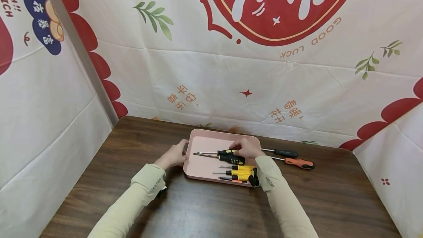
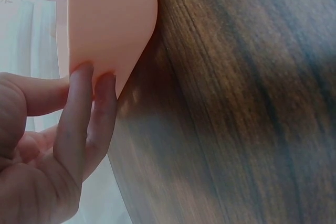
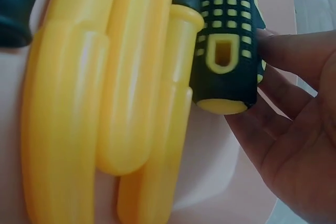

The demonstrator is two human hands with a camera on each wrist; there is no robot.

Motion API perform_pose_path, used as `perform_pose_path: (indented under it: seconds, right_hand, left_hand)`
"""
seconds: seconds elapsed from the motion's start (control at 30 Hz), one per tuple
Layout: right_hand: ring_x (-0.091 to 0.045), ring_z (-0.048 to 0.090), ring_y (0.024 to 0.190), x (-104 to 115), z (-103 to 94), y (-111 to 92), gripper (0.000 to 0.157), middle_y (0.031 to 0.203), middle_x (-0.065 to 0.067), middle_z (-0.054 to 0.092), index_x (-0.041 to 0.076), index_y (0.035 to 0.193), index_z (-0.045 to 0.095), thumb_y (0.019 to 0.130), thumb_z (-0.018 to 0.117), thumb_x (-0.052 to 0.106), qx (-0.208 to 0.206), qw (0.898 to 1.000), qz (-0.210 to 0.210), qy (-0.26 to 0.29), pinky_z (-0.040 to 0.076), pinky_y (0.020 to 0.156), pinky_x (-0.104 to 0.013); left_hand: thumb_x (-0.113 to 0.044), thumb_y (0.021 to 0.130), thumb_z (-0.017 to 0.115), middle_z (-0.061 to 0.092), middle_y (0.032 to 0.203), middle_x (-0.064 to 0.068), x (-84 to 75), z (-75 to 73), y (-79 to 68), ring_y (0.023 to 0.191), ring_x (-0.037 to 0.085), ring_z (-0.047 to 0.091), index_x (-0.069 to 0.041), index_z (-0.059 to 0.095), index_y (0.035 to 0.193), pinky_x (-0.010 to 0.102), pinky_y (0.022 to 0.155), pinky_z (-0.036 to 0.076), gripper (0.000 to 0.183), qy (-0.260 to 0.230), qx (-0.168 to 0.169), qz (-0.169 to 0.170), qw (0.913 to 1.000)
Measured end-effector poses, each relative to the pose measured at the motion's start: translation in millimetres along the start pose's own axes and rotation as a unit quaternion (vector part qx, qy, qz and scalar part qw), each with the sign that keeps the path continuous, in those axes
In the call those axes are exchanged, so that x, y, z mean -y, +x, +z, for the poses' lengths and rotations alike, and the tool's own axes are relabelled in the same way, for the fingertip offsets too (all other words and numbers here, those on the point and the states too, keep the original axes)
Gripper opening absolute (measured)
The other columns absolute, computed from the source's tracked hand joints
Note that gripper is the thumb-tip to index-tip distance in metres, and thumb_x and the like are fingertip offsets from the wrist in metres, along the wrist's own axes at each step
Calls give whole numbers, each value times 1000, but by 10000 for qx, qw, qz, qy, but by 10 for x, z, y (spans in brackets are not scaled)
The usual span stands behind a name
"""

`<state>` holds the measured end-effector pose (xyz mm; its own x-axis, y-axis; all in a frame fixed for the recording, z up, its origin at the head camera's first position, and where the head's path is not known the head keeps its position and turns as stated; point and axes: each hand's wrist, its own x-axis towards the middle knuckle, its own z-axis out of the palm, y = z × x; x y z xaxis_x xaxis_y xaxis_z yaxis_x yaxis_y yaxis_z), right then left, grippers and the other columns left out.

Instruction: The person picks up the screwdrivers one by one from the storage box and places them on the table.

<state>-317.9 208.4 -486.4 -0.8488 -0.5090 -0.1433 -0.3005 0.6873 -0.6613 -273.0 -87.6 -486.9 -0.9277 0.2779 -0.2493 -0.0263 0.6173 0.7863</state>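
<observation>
A pink tray (image 1: 206, 143) lies on the wooden table, and my left hand (image 1: 173, 155) pinches its left rim, with fingertips (image 2: 107, 85) against the outer wall. Inside the tray are two black-and-yellow screwdrivers, side by side with shafts pointing left. My right hand (image 1: 246, 147) holds the rear screwdriver (image 1: 223, 152) by its handle, fingers and thumb at its side. The front screwdriver (image 1: 235, 159) lies against it; its dotted handle shows large in the right wrist view. Several yellow-handled screwdrivers (image 1: 242, 172) lie nearer the tray's front edge.
Right of the tray, a black-handled screwdriver (image 1: 286, 153) and an orange-handled screwdriver (image 1: 299, 163) lie on the table (image 1: 205, 208), their shafts toward the tray. A black-headed item (image 1: 253, 178) sits in the tray's front right corner. A printed cloth (image 1: 214, 76) hangs behind.
</observation>
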Motion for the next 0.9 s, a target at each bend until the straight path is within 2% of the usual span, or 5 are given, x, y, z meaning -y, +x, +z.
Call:
perform_pose_path:
  seconds: [0.13,0.23,0.37,0.67,0.9]
  right_hand:
    - [-19,59,80,34,-24,-21,22,97,-17,65,-5,101,65,80,58,-5,-53,10000,58,60,50,68,-31]
    - [-19,60,75,46,-31,-39,23,97,-19,65,-7,103,64,81,57,-5,-100,9992,152,360,50,63,-29]
    - [-23,63,76,40,-30,-59,24,101,-21,63,-7,105,63,82,57,-6,-248,9949,382,905,53,63,-31]
    - [-17,63,84,-2,-51,-82,24,104,-10,63,8,103,69,79,67,7,-754,9892,775,988,53,68,-31]
    - [-18,62,85,-26,-66,-104,31,104,-14,60,0,113,62,83,64,7,-695,9683,949,2201,52,77,-40]
  left_hand:
    - [11,79,54,57,85,13,-12,-3,-4,67,19,59,-1,35,131,28,53,52,56,56,-12,24,10000]
    - [11,79,54,58,85,14,-20,-4,-8,68,19,59,-1,35,131,28,53,52,56,97,-24,27,9999]
    - [11,79,54,57,85,14,-24,-3,-12,67,19,59,-1,35,131,27,53,52,56,116,-41,13,9999]
    - [10,80,54,56,84,13,-23,-4,-14,66,19,58,-2,35,131,28,53,52,56,136,-3,-1,9999]
    - [10,80,54,57,82,12,-19,-6,-11,67,20,59,-1,36,130,27,53,52,54,137,-45,30,9999]
